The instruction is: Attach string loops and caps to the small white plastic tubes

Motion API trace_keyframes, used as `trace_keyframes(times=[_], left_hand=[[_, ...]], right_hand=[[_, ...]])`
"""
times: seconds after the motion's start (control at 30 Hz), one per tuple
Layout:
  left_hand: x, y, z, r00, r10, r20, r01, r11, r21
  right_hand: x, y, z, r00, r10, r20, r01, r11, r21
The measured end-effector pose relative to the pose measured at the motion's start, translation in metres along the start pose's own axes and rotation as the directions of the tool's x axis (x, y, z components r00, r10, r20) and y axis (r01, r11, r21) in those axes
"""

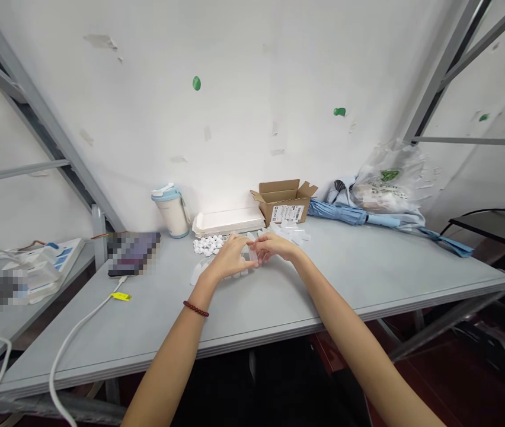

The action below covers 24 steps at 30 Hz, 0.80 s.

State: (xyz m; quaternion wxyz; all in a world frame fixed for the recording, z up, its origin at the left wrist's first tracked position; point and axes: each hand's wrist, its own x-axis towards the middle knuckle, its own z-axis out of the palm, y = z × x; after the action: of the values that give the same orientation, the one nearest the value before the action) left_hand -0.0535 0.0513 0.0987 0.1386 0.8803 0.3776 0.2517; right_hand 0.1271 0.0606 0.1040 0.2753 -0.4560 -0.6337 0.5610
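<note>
Over the middle of the grey table, my left hand [231, 256] grips a small translucent plastic bottle [252, 255] between thumb and fingers. My right hand [274, 245] meets it from the other side, its bent fingertips closed at the bottle. Whether those fingertips hold a cap as well is hidden. Small white caps [208, 244] lie in a loose pile just beyond my left hand. More translucent pieces [198, 271] lie beside and partly under that hand. Behind my right hand is a heap of clear plastic bottles [291, 231].
A long white box [228, 220] and an open cardboard box [283, 204] stand along the wall. To the left are a cup [171, 212] and a blurred-out device [133, 254] with a white cable [81, 326]. A blue umbrella [336, 212] and a plastic bag [388, 181] lie right.
</note>
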Motion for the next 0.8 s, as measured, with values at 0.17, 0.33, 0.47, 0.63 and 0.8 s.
trace_keyframes(times=[0.17,0.33,0.47,0.63,0.8], left_hand=[[-0.001,-0.003,0.003,0.994,-0.023,0.105,0.022,1.000,0.013],[-0.001,-0.006,0.006,0.989,-0.015,0.144,0.009,0.999,0.046],[-0.002,-0.008,0.006,0.985,-0.039,0.169,0.029,0.998,0.063],[-0.003,-0.013,0.008,0.985,-0.050,0.166,0.047,0.999,0.021],[-0.004,-0.016,0.010,0.985,-0.069,0.160,0.072,0.997,-0.012]], right_hand=[[0.002,0.005,0.000,0.998,0.048,0.050,-0.040,0.987,-0.156],[0.004,0.007,0.001,0.995,0.077,0.066,-0.061,0.974,-0.220],[0.004,0.006,0.002,0.994,0.086,0.067,-0.071,0.976,-0.208],[0.003,0.007,0.003,0.994,0.076,0.081,-0.061,0.983,-0.171],[0.004,0.008,0.004,0.994,0.069,0.081,-0.054,0.983,-0.173]])
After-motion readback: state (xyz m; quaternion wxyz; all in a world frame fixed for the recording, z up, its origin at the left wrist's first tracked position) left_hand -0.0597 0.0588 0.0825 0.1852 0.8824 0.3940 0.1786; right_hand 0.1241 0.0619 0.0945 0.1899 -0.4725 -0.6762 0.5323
